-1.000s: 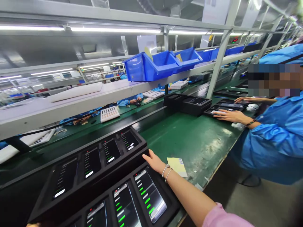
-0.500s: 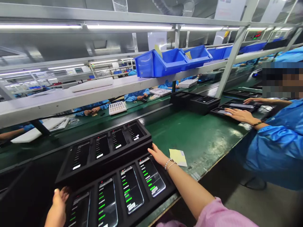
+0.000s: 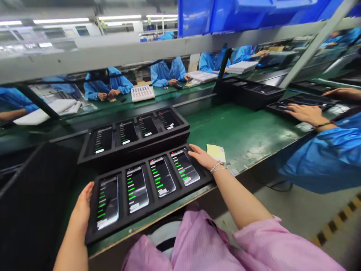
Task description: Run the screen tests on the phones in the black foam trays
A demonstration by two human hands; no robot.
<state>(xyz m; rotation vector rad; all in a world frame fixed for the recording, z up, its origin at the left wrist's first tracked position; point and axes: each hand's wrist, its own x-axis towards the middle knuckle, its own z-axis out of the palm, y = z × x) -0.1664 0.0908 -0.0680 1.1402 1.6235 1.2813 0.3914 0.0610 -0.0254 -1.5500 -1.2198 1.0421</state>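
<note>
A black foam tray (image 3: pixel 150 205) lies along the front edge of the bench, with several smartphones (image 3: pixel 163 177) in its slots, their dark screens showing green and white text lines. My left hand (image 3: pixel 82 205) is against the tray's left end, fingers along its side. At the opposite end, my right hand (image 3: pixel 201 156) grips the right side, thumb and fingers near the far corner. The tray is held between both hands. Just behind it stands a stack of similar black trays (image 3: pixel 135 146); the top one also carries several phones (image 3: pixel 128 132) with small white labels.
A yellow paper slip (image 3: pixel 216 153) lies on the green bench (image 3: pixel 239 126) right of the tray. A co-worker's hand (image 3: pixel 306 113) rests over another black tray at right. More black trays (image 3: pixel 249 92) stand at the back. A shelf with blue bins (image 3: pixel 225 17) crosses above. A dark box (image 3: pixel 34 210) stands at left.
My left hand, apart from the front tray before, now touches its left end. My right hand has moved to the tray's right end. The view has tilted down.
</note>
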